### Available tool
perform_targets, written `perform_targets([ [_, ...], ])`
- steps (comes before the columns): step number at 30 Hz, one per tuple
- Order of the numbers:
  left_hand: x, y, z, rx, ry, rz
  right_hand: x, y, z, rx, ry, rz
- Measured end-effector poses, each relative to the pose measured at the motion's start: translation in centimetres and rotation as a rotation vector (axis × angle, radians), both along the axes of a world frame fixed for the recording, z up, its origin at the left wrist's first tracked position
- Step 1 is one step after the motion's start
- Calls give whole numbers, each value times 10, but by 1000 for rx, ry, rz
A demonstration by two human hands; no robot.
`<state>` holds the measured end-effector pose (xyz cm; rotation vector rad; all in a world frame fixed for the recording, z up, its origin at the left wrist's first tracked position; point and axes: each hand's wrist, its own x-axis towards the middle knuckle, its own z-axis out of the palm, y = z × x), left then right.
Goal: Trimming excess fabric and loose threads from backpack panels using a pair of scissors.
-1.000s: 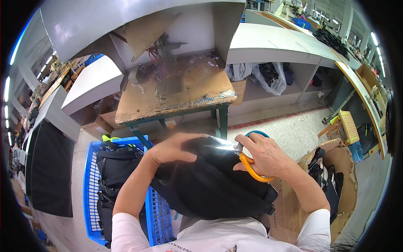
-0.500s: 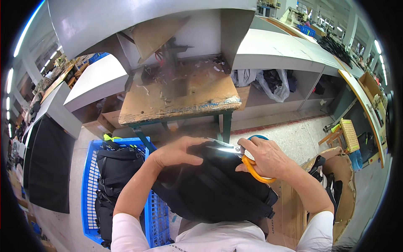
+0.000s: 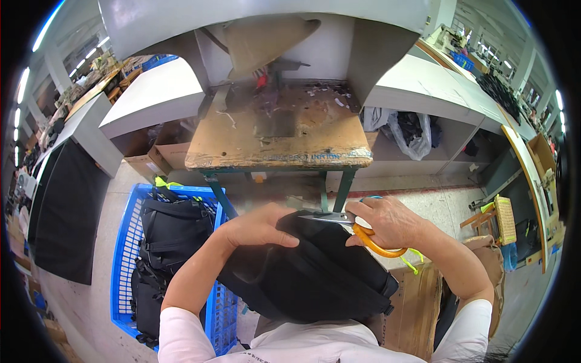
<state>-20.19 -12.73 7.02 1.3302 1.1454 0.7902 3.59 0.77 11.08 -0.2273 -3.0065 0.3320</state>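
Observation:
A black backpack with dark straps lies across my lap. My left hand grips its upper edge, thumb towards me and the other fingers mostly hidden behind the cloth. In my right hand is a pair of scissors with an orange handle; a bit of blue shows behind the fingers. Their blades point left along the bag's upper edge, close to my left hand and nearly together. Whether cloth or thread lies between them I cannot tell. Bright yellow-green cord ends hang just below my right wrist.
On my left stands a blue plastic basket holding black backpacks. A worn wooden table with green legs is ahead, scraps on its top. Cardboard lies at my right. Farther right is a small stool with a yellow woven seat.
The scissor blades stood wider apart and are now nearly together. Yellow-green cord ends have come into sight by my right wrist. My view has shifted, so the table sits farther right.

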Motion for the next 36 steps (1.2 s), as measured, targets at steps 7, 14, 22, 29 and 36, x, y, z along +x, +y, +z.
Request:
perform_targets([
  [7, -26, -18, -14, 82, 170, 195, -27, 11, 2, 121, -22, 102],
  [14, -40, -22, 31, -1, 250, 317, -37, 0, -60, -753, 248, -149],
  [22, -66, -13, 37, -82, 31, 369, -66, 4, -86, -807, 668, -399],
  [29, -83, 7, 52, 80, 204, 220, -81, 13, -91, -1424, 497, -178],
  [36, -99, 28, 83, 60, 441, 47, -116, -7, -100, -1441, 565, -227],
])
